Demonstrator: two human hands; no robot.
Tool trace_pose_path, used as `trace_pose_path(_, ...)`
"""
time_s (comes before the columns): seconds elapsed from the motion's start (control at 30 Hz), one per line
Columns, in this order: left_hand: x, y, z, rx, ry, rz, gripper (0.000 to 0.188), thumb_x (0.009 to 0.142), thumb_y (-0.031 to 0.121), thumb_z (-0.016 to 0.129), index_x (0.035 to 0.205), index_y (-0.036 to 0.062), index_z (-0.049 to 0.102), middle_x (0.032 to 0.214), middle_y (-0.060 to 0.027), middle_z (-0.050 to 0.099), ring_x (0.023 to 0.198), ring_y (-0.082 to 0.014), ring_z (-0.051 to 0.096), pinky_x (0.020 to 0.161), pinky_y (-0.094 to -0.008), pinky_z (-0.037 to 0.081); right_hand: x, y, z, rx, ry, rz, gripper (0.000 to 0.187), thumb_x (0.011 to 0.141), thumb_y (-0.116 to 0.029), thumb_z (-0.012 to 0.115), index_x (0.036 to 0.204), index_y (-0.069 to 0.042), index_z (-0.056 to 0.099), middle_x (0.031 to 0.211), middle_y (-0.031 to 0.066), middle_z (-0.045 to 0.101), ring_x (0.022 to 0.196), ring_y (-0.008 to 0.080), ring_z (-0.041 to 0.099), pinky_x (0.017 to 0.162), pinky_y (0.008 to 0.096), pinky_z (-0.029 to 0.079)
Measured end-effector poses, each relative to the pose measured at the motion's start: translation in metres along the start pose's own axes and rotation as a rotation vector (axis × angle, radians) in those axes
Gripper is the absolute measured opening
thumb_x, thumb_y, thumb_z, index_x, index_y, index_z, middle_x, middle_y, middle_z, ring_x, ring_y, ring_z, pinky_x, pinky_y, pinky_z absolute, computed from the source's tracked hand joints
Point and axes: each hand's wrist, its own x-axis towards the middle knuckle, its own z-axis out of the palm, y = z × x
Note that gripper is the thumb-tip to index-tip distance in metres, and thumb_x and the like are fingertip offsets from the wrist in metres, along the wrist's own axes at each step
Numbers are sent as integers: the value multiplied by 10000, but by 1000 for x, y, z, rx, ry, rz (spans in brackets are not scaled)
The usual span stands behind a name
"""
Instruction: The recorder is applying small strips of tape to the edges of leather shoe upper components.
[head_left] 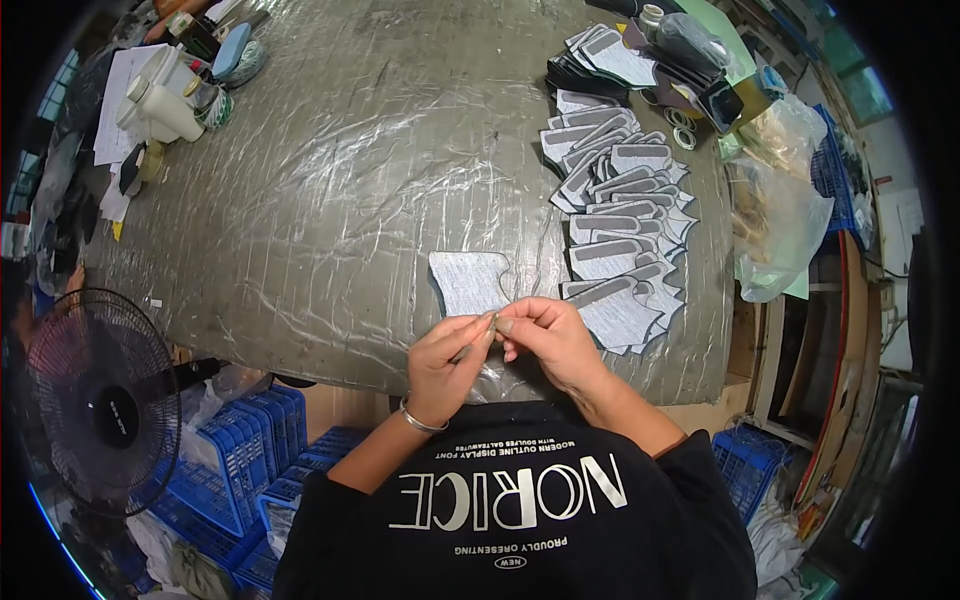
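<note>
My left hand (445,362) and my right hand (548,338) meet over the table's near edge, thumbs and fingertips pinched together. Whatever lies between the fingertips is too small to make out. Just beyond them, a heathered grey cut piece (468,280) with a curved notch on its right side lies flat, its near end hidden by my hands. To the right, rows of similar overlapping grey pieces (612,258), many bearing a darker grey strip, run away from me along the table. Another pile of these pieces (618,58) sits farther back.
The table (330,200) has a wrinkled, shiny covering. White bottles (165,108) and a blue-lidded container (232,50) stand at far left. Rolls of tape (682,128) and plastic bags (775,200) are at right. A black fan (105,400) and blue crates (235,455) flank me.
</note>
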Motion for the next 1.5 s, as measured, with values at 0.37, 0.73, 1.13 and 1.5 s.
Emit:
trace_pose_path(0.37, 26, 23, -15, 90, -419, 146, 214, 835, -56, 645, 1031, 7, 704, 866, -66, 643, 741, -103, 586, 653, -241, 473, -16, -2, -23, 178, -120, 201, 80, 890, -59, 599, 916, 17, 603, 854, 83, 657, 716, 106, 633, 636, 237, 560)
trace_pose_path(0.73, 22, 6, -6, -185, -161, -119, 107, 789, -26, 712, 889, -24, 676, 778, -79, 648, 685, -85, 598, 561, -205, 467, -118, -30, -179, -7, 844, -580, 25, 912, -33, 560, 936, -24, 561, 762, 75, 625, 640, 127, 601, 635, 294, 544)
trace_pose_path(1.13, 26, -11, -2, -421, 88, -525, 138, 863, 36, 676, 973, -36, 632, 631, -4, 555, 445, -36, 416, 394, -188, 307, -41, -40, -73, -769, 340, -305, 270, 802, -105, 752, 1051, -22, 686, 846, 19, 638, 737, 84, 562, 654, 219, 471)
trace_pose_path(1.5, 42, -33, -42, 652, 3, 185, 328, 832, 116, 716, 1147, 62, 642, 1104, -81, 639, 748, -176, 653, 544, -266, 492, 46, 0, -24, -444, 148, -44, 179, 952, -190, 611, 899, -19, 611, 685, -12, 570, 553, 48, 496, 505, 209, 417)
